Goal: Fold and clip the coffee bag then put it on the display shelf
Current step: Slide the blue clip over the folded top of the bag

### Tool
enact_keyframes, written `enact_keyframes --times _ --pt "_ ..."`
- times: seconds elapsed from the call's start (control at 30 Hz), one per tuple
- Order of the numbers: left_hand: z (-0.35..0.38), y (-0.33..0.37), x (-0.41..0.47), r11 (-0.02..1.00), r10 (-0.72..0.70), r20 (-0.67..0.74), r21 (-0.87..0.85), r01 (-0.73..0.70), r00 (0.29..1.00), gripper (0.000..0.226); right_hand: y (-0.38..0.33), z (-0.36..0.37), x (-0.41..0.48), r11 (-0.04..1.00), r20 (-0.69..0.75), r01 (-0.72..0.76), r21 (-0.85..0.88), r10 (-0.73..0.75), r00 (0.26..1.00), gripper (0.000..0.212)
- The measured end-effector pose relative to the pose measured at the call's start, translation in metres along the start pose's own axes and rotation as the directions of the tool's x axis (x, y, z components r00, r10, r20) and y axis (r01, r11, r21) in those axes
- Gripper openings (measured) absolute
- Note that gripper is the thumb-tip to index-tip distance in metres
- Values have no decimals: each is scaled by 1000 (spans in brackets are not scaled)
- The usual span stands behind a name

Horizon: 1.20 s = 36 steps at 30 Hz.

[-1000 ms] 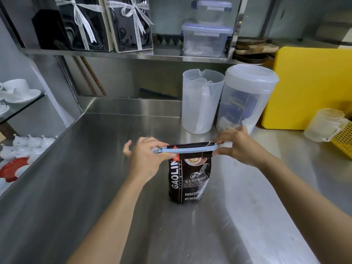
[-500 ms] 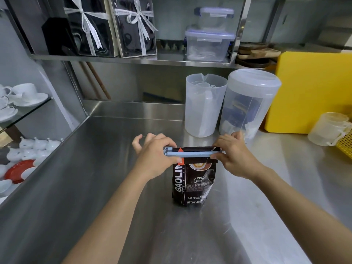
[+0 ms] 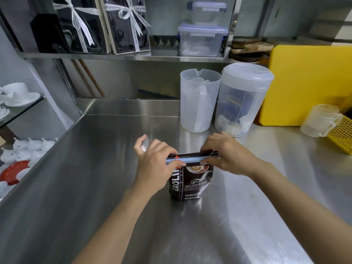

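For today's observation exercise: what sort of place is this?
Probably a café's work area: a steel counter, white cups on a side shelf, and a coffee bag being clipped.

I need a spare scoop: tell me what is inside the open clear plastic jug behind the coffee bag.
Inside the open clear plastic jug stand smaller translucent measuring cups, nested. The cloudy wall hides how many, and whatever lies at the bottom.
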State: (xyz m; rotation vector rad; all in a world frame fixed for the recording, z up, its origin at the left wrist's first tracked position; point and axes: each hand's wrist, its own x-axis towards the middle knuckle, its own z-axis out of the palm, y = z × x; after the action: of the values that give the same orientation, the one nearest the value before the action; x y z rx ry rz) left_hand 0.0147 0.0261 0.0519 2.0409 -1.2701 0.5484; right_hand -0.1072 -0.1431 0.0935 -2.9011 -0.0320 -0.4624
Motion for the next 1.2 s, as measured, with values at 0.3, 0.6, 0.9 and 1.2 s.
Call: enact_keyframes --times 0.3,0.6,0.9,1.2 --pt "2 8 -19 991 95 -61 101 -89 994 27 -16 11 -5 982 35 143 -126 -140 990 27" --pt "3 13 -14 971 169 -100 188 -148 981 26 -24 19 -2 990 -5 86 -113 -87 996 26" --pt "14 2 51 876 244 -50 441 -198 969 26 2 9 48 948 -145 64 -312 -114 983 28" --pt "23 2 0 941 86 31 326 -91 996 29 -9 37 18 967 -7 74 -243 -78 997 26"
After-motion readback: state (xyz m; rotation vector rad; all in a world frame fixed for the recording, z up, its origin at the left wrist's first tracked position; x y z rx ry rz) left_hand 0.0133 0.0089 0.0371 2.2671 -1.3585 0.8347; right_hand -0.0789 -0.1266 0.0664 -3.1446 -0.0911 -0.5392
